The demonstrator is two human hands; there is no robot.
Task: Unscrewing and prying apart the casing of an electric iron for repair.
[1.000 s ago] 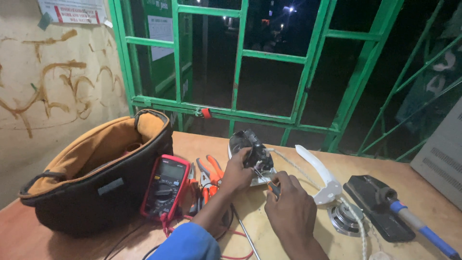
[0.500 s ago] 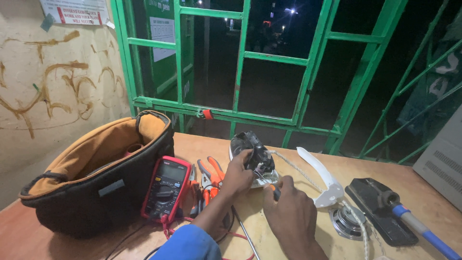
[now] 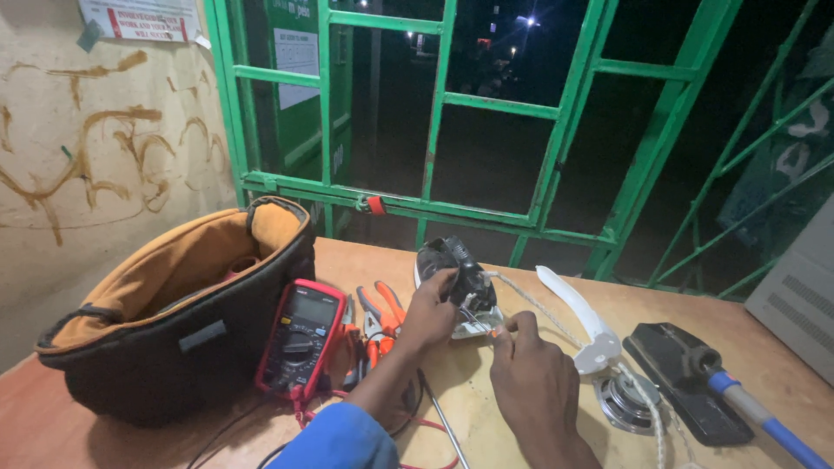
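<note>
While two paper notices hang in the upper left of the frame, a white rectangular sheet with a red band [image 3: 135,17] on the tan stained wall and a pale printed sheet [image 3: 297,54] behind the green metal grille [image 3: 443,104], the work sits at the lower centre of the wooden desk [image 3: 782,373]. There a small dark device with exposed wiring on a white base [image 3: 456,282] lies between the two hands. The left hand [image 3: 428,311] is closed around its near side, fingers curled over the dark body. The right hand [image 3: 532,382], just below and right of it, pinches a thin tool whose tip meets the white base. Left of the left hand lie orange-handled pliers [image 3: 382,317], a red digital multimeter [image 3: 301,337] and an open black tool bag with tan lining [image 3: 174,321].
</note>
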